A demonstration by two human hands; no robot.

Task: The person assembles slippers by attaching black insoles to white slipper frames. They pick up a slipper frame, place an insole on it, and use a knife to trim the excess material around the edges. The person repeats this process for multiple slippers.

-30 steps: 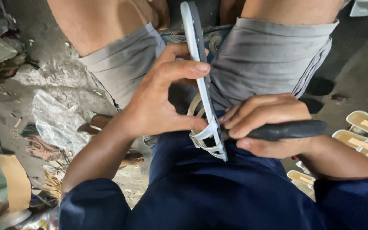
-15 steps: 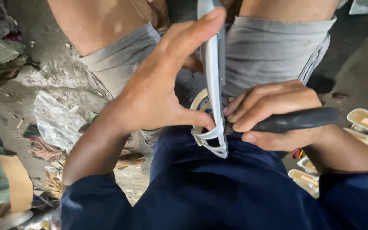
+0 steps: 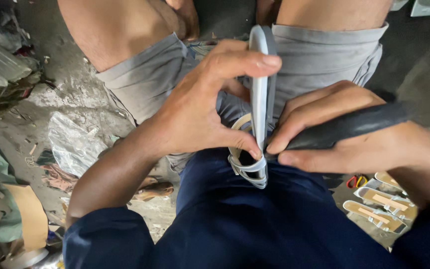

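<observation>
Nearest the camera, below the dark blue shirt [image 3: 235,224], the strapped end of a pale grey sandal [image 3: 259,99] sits against the person's lap, its looped straps [image 3: 247,167] facing down. The right hand [image 3: 344,129] is closed around a black-handled tool [image 3: 347,127], the forefinger pressed to the tool's front end just where it meets the straps; the working tip is hidden, so what it does there cannot be told. The left hand [image 3: 200,114] is closed on the sandal, thumb pinching the sole edge beside the straps and forefinger curled over the upper part of the sole. To do this well, it seems wise to keep the left thumb close to the tool's tip but out of its path, brace the sole firmly between the knees, and work with short, controlled strokes. Farther off, the sole rises edge-on between the grey shorts [image 3: 324,55], and more sandal pieces [image 3: 379,204] lie on the floor [image 3: 65,94] at right.
</observation>
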